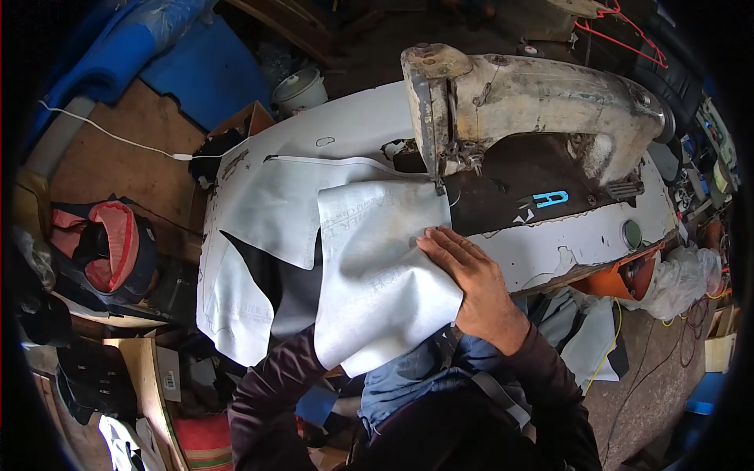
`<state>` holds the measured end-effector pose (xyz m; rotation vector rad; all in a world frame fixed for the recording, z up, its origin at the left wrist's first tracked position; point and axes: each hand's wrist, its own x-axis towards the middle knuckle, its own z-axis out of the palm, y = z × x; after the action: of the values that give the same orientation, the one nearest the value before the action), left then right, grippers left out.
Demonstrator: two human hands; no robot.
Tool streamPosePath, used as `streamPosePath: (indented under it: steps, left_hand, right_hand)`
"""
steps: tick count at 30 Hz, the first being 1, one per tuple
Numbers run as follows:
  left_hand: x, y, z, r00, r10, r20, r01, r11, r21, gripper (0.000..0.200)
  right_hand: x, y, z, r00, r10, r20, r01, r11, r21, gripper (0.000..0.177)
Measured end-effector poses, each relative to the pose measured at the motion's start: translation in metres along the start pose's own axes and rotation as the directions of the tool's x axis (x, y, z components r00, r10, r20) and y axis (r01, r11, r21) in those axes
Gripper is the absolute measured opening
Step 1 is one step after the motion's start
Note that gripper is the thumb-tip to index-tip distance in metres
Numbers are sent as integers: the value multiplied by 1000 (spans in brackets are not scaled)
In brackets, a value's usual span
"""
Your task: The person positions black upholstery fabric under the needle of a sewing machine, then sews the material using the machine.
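Note:
A pale grey-white piece of leather-like sheet (385, 275) with faint printed lettering lies up against the needle area of an old, worn sewing machine (550, 94). On its right edge is my right hand (475, 282), closed over it with the fingers on top; the thumb is hidden beneath. My left forearm, in a dark sleeve (283, 377), runs under the sheet's lower left side, so the left hand itself is covered. More cut sheet pieces (275, 204), pale with a dark side showing, spread over the left of the white machine table (361, 110).
Lying on the machine bed is a small light-blue thread snipper (550, 199). A round green-topped item (631, 234) sits near the table's right end. An orange container (628, 279) and clear plastic bag (683, 275) are below. Left stands an open bag with red lining (106, 243).

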<state>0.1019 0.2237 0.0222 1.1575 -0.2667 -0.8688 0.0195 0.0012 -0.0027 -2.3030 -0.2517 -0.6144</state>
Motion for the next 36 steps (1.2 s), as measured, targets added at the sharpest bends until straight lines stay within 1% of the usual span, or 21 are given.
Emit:
streamPosePath:
  steps: [6,7,12,19,20,22,23,24,25,26,27,28,29,31,32,34,36]
  left_hand:
    - [0,-17,2,998,11,63,-14,999,47,73]
    - [0,-18,2,997,17,71,-21,998,59,74]
    - [-7,-18,-8,994,36,100,-48,992,117,77]
    - [-30,-24,-19,993,81,88,-104,949,299,82]
    - [-30,-28,-20,992,87,90,-110,948,299,83]
    - [-27,-41,-23,993,76,92,-99,951,292,84]
    - [-18,-58,-28,993,43,109,-47,998,35,79]
    - [-9,-75,-33,991,17,134,14,975,-224,73]
    - [-4,-84,-35,986,-2,164,80,881,-467,68]
    - [-3,-89,-40,981,12,191,45,956,-289,68]
    - [-3,-90,-43,975,20,222,3,995,-100,68]
    - [-2,-93,-46,968,21,252,-46,995,91,68]
    - [1,-100,-52,969,2,248,9,999,-46,68]
    - [7,-103,-54,968,-36,247,116,942,-316,68]
    - [4,-102,-56,971,-56,232,117,958,-260,68]
    - [-5,-61,-32,976,-93,196,123,982,-147,69]
    - [-5,-58,-27,981,-57,184,61,998,-19,68]
  right_hand:
    - [4,8,-8,1000,-3,4,3,1000,-5,58]
    - [4,8,-9,1000,-29,2,29,999,-23,60]
    - [9,1,-2,1000,-14,27,16,997,-70,64]
    - [7,2,9,996,-15,84,28,987,-157,67]
    - [8,3,8,996,-21,87,36,984,-174,67]
    - [5,4,0,996,-17,86,29,989,-147,67]
    - [3,6,-4,996,-16,88,28,991,-134,67]
    - [2,8,-6,995,-14,94,25,993,-116,66]
    - [1,11,-8,995,-11,101,21,995,-99,66]
    - [1,14,-10,994,-8,108,17,997,-81,66]
    - [1,16,-11,993,-8,115,17,997,-76,65]
    - [0,17,-11,993,-10,120,19,997,-75,65]
    - [1,18,-12,992,-12,125,22,997,-74,65]
    - [1,19,-12,991,-16,136,27,997,-78,65]
    - [1,18,-13,990,-17,141,28,996,-83,64]
    - [1,18,-13,989,-13,145,26,996,-89,64]
    - [2,19,-13,989,-7,147,20,996,-90,64]
